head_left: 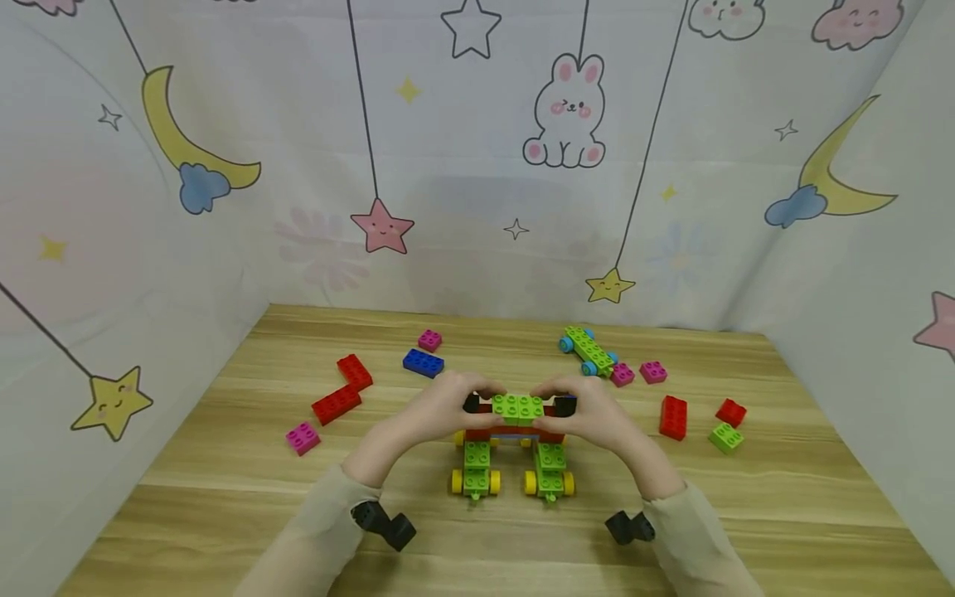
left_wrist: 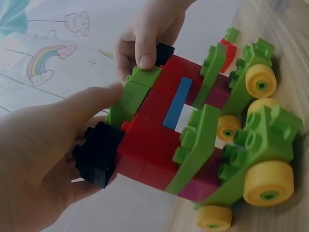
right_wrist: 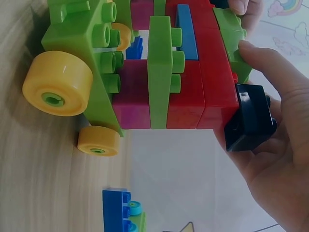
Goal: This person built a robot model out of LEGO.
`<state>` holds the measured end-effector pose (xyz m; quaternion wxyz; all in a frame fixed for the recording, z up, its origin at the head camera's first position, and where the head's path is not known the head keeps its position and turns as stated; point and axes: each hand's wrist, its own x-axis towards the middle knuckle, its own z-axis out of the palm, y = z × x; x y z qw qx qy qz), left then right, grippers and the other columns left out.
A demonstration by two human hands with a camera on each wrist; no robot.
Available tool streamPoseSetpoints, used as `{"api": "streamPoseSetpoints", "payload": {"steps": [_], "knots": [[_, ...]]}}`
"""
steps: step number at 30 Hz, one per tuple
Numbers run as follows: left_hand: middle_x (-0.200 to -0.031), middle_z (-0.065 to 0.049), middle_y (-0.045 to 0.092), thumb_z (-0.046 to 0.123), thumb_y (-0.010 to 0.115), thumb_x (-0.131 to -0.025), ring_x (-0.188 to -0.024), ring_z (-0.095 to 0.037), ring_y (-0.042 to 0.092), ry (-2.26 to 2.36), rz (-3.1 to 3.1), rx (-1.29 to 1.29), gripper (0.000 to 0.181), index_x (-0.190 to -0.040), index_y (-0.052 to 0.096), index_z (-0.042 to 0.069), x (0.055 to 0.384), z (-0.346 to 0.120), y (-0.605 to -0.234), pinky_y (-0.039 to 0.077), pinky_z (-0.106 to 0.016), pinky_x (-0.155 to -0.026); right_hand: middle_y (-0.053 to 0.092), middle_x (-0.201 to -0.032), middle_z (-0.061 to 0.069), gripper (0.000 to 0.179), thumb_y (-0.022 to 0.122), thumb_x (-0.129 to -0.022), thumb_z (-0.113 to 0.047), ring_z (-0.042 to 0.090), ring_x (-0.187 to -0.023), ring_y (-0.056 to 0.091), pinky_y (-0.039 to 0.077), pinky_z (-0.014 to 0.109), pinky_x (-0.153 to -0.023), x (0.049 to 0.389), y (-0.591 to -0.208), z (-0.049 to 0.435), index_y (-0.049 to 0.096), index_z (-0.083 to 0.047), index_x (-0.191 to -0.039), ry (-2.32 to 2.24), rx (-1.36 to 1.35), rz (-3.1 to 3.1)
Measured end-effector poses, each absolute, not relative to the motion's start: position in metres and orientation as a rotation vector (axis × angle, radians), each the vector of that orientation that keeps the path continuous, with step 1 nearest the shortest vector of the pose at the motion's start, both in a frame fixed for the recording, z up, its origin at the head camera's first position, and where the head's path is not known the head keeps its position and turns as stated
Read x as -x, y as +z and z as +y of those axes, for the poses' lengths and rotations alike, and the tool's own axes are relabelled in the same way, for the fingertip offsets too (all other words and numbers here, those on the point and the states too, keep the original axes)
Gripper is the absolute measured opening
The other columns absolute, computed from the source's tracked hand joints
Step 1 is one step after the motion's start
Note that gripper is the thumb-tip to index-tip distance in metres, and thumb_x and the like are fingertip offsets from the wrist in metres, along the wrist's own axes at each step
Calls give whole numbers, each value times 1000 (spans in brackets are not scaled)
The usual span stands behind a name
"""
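A toy-block structure stands in front of me on two green wheeled bases with yellow wheels. Red bricks form its upper part, with a blue piece between them. Two green bricks sit side by side on top. A black brick is at the left end, another black brick at the right. My left hand pinches the left green brick between thumb and fingers. From the other side my right hand pinches the right one; its far fingers are partly hidden.
Red bricks, a pink brick and a blue brick lie on the left. Behind, at right, is a green wheeled base with blue wheels. Another red brick and a small green brick lie at right.
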<state>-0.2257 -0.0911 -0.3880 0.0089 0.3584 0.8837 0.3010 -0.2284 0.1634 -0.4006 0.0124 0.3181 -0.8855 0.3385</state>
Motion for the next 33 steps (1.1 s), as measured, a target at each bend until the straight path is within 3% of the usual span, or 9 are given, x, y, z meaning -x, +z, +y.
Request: {"api": "streamPoseSetpoints", "payload": {"steps": [6,11,18,26,33], "knots": [[-117,-10,70,25,68,-93,-106,-22,65,1006,2760,-1180,38,-124,65,4,229,-103,-389,55,-38,-90,72,-112,7,33,77,-85,-24,25,-103,65,54,45,-89,230,-403,164,71,-8,-114,1093,-966,-2785],[-118,-11,70,21,64,-95,-109,-26,65,1059,2860,-1202,33,-122,66,2,235,-118,-386,53,-43,-93,72,-111,7,33,77,-85,-24,23,-102,65,54,39,-87,229,-404,164,71,-8,-114,1112,-940,-2790],[-121,-15,68,19,62,-96,-110,-31,65,1076,2940,-1093,32,-122,66,1,247,-138,-383,53,-45,-95,71,-113,7,34,77,-85,-24,24,-103,65,54,39,-88,225,-405,163,71,-9,-115,1100,-925,-2779],[-125,-17,65,15,65,-94,-112,-33,63,1052,2965,-961,37,-128,61,1,269,-156,-399,52,-48,-95,71,-113,9,35,77,-85,-22,26,-103,66,55,39,-88,226,-406,164,70,-7,-116,1122,-958,-2745],[-129,-23,61,10,70,-90,-122,-41,55,980,2922,-869,48,-134,55,-3,289,-166,-412,43,-54,-104,71,-114,11,38,78,-84,-20,27,-104,66,55,38,-89,226,-405,167,69,-3,-117,1161,-979,-2723]]}}
